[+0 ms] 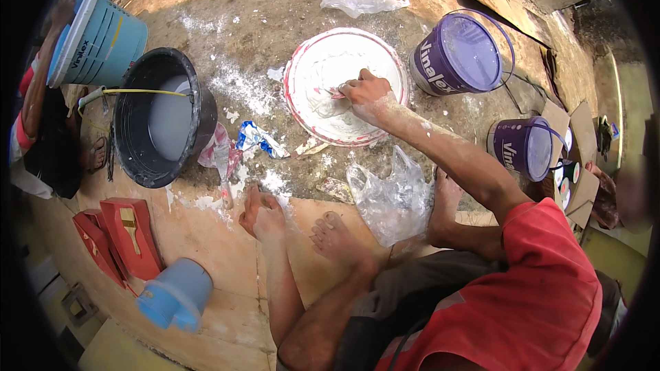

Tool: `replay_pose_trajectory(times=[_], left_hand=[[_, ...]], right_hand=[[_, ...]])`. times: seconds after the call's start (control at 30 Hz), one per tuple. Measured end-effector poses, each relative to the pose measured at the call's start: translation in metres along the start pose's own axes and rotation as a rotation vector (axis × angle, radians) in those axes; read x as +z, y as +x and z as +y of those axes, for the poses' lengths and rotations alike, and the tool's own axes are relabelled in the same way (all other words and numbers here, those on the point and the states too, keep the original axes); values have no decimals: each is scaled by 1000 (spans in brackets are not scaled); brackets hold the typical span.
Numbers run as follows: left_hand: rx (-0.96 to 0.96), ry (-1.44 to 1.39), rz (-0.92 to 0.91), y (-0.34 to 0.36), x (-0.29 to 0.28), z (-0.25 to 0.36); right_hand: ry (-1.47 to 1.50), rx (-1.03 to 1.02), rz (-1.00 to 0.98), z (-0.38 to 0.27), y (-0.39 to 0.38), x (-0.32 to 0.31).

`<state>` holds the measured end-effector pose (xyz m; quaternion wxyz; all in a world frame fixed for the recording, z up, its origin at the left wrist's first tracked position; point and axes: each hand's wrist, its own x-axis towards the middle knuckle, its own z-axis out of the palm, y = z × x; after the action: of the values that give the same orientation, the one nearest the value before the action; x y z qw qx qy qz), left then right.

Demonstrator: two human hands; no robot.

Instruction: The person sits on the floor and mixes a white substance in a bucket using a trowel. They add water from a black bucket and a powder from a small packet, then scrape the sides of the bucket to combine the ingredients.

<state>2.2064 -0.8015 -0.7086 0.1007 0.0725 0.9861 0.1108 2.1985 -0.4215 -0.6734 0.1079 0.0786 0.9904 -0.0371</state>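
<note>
My right hand (368, 98) reaches over a round, shallow white tray or lid (302, 120) with a red rim. White paste (333, 58) is spread across it. Closed fingers grip a small reddish tool (337, 93), its end down in the paste; its exact kind is unclear. On the left, my left hand (262, 214) is low over the tiled floor edge, dusted white, thumb and fingers apart and nothing visible in them. Close to it lie a crumpled pinkish plastic wrapper (218, 150) and a blue-and-white wrapper (261, 140).
A black bucket (127, 141) of whitish liquid and a light-blue pail (110, 41) stand left. Purple paint buckets (471, 51) are right. Clear plastic bags (392, 199) lie nearby. A red box with a brush (130, 237) and blue dipper (179, 292) sit lower left. Another person's arm (45, 75) shows far left.
</note>
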Motion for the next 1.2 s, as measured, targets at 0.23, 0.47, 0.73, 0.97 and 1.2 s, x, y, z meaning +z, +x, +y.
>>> replay_pose_trajectory(times=[0.23, 0.47, 0.73, 0.97, 1.2], left_hand=[[29, 38, 12, -3, -2, -1], [-58, 89, -53, -3, -3, -2], [53, 48, 8, -6, 14, -18], [-7, 65, -22, -3, 2, -4], [-7, 43, -29, -2, -1, -3]], right_hand=[[163, 182, 70, 40, 27, -44], [256, 221, 7, 19, 16, -28], [467, 710, 279, 63, -36, -35], [1029, 1124, 357, 48, -56, 8], [1161, 1094, 258, 73, -6, 20]])
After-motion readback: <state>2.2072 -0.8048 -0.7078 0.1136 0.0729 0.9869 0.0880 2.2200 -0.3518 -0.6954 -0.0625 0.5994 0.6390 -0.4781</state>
